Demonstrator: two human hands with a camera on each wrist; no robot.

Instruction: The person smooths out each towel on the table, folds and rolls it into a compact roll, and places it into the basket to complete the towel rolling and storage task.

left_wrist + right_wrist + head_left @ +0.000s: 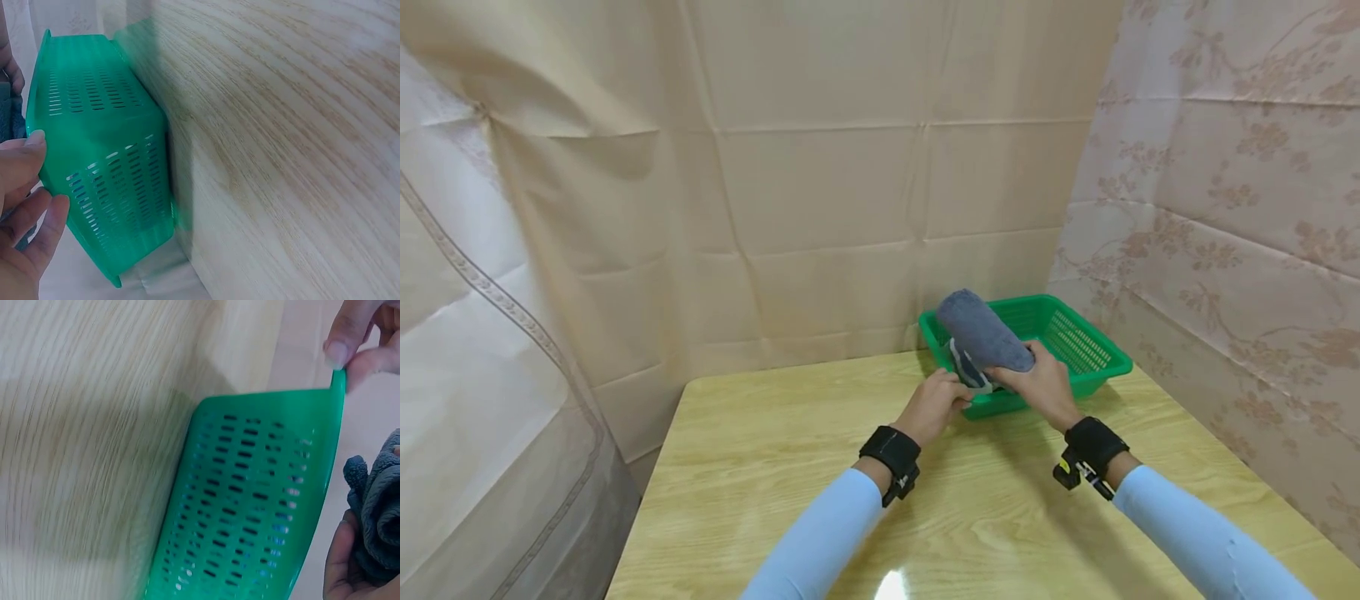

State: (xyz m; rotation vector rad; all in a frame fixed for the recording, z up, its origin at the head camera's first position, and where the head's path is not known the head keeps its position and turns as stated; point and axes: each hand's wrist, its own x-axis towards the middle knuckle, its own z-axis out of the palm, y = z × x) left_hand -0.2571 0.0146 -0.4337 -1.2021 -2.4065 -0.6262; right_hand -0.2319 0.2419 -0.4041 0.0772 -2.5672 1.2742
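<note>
A rolled grey-blue towel (981, 329) lies tilted over the left part of a green plastic basket (1101, 385). My right hand (1047, 387) grips the near end of the roll, thumb on the left side. The roll's spiral end (387, 500) shows in the right wrist view. At the basket's near left corner, my left hand (934, 407) pinches the rim, thumb (31, 147) on top and fingers below. Between the hands, a dark cloth part with a pale edge (967, 367) hangs under the roll; the roll hides much of it.
The basket stands on a light wood-grain table (820, 467), near its back right corner. Behind it hangs a beige cloth (827, 192), and a flowered cloth (1240, 250) hangs on the right. A pale cloth (482, 400) drapes at the left.
</note>
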